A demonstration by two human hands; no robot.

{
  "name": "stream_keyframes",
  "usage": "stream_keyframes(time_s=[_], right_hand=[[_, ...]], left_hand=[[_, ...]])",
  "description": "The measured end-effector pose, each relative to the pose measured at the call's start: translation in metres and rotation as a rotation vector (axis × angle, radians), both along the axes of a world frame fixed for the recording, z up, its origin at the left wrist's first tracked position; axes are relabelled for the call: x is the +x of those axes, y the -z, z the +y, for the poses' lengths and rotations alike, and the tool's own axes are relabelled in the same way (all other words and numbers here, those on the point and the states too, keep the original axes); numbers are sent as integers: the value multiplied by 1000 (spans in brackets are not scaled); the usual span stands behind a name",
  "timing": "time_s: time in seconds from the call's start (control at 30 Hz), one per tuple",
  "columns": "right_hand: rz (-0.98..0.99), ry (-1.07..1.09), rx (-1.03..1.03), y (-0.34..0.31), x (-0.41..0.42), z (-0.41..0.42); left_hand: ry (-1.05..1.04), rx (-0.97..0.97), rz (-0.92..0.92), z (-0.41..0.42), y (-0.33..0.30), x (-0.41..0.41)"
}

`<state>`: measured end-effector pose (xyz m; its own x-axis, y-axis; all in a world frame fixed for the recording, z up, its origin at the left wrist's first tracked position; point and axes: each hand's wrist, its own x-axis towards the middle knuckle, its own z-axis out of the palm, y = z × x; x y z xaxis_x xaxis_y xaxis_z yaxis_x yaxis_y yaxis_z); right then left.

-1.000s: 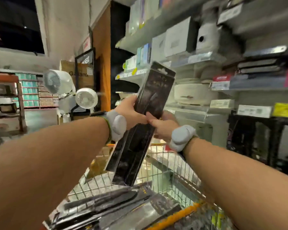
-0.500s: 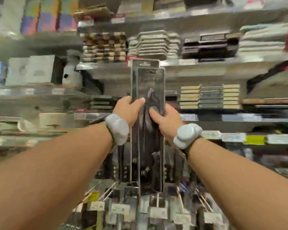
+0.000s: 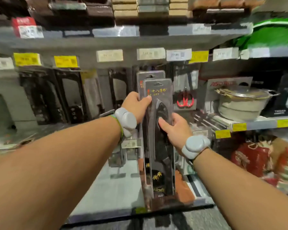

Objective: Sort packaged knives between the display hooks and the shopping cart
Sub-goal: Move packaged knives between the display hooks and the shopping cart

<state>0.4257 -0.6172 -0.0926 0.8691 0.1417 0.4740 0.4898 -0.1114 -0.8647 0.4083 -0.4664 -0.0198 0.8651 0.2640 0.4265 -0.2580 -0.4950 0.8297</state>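
I hold two long packaged knives upright in front of the display, one behind the other. The front knife pack [image 3: 160, 138] is a clear blister with a dark blade and gold lettering; the rear knife pack [image 3: 150, 75] sticks out above it. My left hand [image 3: 136, 105] grips the packs' left edge near the top, thumb on the front. My right hand [image 3: 175, 128] grips the right edge lower down, thumb pressing the blister. Other packaged knives [image 3: 70, 95] hang on display hooks to the left, behind the held packs. The shopping cart is out of view.
A shelf edge with yellow and white price tags [image 3: 110, 55] runs above the hanging knives. Red-handled scissors [image 3: 184, 100] hang just right of the packs. A lidded pot [image 3: 243, 102] sits on the right shelf, and red patterned bags [image 3: 253, 160] lie below it.
My view has swung from the cart round to the knife display and lower. Both hands have carried the two packs upright up to the hanging knives, keeping the same grip.
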Motion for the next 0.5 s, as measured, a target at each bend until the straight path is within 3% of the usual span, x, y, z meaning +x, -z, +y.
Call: stream_keyframes(time_s=[0.17,0.37,0.5], right_hand=[[183,17,47,103,30,8],[297,57,20,176,42,19],[365,35,51,213,51,20]], left_hand=[[-11,35,195,3,86,37],[-70,141,336,19,165,73],[-4,93,331,32,208,88]])
